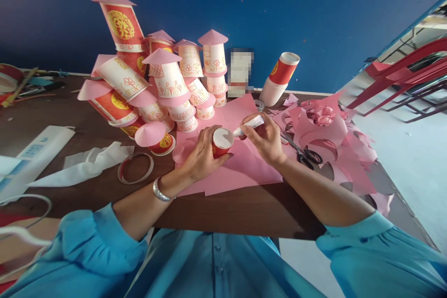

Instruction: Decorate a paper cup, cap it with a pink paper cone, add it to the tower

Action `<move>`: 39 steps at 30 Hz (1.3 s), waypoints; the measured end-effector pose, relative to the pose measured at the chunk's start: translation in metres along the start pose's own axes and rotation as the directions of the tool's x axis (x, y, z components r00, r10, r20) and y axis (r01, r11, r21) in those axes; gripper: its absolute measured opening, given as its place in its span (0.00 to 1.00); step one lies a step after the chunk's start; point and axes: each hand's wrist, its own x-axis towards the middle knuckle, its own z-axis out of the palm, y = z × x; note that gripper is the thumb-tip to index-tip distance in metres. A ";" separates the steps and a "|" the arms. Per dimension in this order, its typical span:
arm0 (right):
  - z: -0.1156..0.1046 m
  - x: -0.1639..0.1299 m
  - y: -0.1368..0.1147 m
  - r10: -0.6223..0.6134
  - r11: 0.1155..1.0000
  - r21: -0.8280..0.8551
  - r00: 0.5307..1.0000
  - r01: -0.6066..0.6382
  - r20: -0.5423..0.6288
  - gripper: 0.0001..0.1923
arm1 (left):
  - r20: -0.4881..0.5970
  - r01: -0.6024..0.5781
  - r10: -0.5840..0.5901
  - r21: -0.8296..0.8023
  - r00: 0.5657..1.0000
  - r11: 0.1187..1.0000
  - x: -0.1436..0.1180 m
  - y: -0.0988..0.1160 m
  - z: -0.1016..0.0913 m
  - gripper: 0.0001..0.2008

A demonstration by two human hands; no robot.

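Red paper cup (221, 142) sits left of slim white tube (253, 124)

Left grip (203, 152) wraps the cup above pink paper sheets (244, 167); right grip (264, 138) pinches the tube, its long axis slanting down-left, nozzle just beside the cup's rim.

Red-and-white cup (222, 142), pink paper (240, 172)

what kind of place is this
Probably a craft table, perhaps in a classroom or activity room, though that part is uncertain. Paper-cup towers with pink cone roofs, scissors beside pink paper scraps, and a small white tube held at a red cup suggest it.
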 end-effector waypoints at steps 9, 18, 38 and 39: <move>-0.002 0.001 0.000 0.006 0.998 -0.061 1.000 -0.004 0.022 0.20 | 0.035 -0.056 0.054 0.035 0.998 0.998 -0.002 0.002 -0.001 0.38; 0.000 0.000 0.000 -0.003 1.000 -0.001 1.000 0.003 0.022 0.20 | 0.009 0.094 -0.095 0.064 0.995 0.994 0.002 0.003 0.000 0.37; 0.000 -0.001 -0.002 0.010 0.998 -0.058 1.000 -0.009 0.025 0.19 | 0.031 0.053 -0.053 0.005 0.998 0.999 0.001 0.003 -0.001 0.34; -0.001 0.000 0.000 0.020 0.998 -0.055 1.000 -0.018 0.023 0.19 | 0.030 0.040 -0.040 0.006 0.999 0.999 0.001 0.003 -0.001 0.35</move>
